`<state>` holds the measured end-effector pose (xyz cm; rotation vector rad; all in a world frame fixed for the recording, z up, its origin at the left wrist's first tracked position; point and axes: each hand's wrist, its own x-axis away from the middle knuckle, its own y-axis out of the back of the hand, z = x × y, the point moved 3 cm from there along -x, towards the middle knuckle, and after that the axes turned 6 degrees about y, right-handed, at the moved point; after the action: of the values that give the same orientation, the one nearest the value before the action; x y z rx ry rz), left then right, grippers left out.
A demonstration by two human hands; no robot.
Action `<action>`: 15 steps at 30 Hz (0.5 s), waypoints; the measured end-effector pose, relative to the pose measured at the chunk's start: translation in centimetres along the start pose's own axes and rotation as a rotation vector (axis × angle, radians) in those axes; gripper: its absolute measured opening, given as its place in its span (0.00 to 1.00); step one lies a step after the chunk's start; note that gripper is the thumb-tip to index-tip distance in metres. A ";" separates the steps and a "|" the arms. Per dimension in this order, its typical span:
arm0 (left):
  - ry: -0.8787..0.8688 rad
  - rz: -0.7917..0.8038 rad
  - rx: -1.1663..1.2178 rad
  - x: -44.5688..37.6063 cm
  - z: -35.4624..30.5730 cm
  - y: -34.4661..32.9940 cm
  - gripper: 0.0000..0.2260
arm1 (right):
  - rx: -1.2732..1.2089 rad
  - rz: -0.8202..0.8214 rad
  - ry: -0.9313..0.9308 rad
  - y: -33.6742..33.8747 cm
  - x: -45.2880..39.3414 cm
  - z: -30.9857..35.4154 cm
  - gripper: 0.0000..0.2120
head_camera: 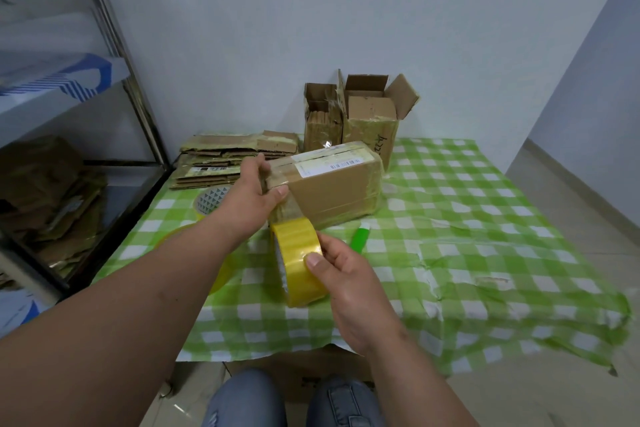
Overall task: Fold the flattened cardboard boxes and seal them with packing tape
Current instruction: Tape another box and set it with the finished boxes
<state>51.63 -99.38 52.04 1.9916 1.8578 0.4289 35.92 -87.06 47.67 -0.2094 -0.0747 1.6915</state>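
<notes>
Cardboard box [332,184] edge held by left hand [258,189]; right hand [349,284] pinches tape roll [299,265] above open tablecloth [485,218].

Flattened boxes [221,158] left of sealed box [332,184] — open boxes [360,114] behind.

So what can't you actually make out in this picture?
All in the head view:
- Left end of the closed box: hidden by the left hand.
- Shipping label print: too small to read.
- Green tool: partly behind the right hand, type unclear.
- Second tape roll: partly under the left forearm.
- Open boxes at the back: contents not visible.
</notes>
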 end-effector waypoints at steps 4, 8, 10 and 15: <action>-0.009 -0.036 -0.031 0.3 0.0 0.1 0.13 | 0.060 0.023 -0.022 0.4 0.1 0.4 0.25; 0.003 -0.168 -0.050 1.5 -0.3 0.5 0.11 | 0.086 0.030 -0.023 1.0 0.5 0.7 0.23; 0.034 -0.182 -0.030 2.3 -0.3 0.8 0.13 | 0.067 0.046 -0.030 1.4 0.8 0.7 0.17; 0.222 0.034 0.105 4.1 -0.1 0.8 0.30 | 0.024 0.080 -0.048 1.9 0.9 1.4 0.13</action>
<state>52.62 -95.37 52.35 2.1218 2.0183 0.5953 33.67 -86.32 48.64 -0.1555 -0.0823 1.7760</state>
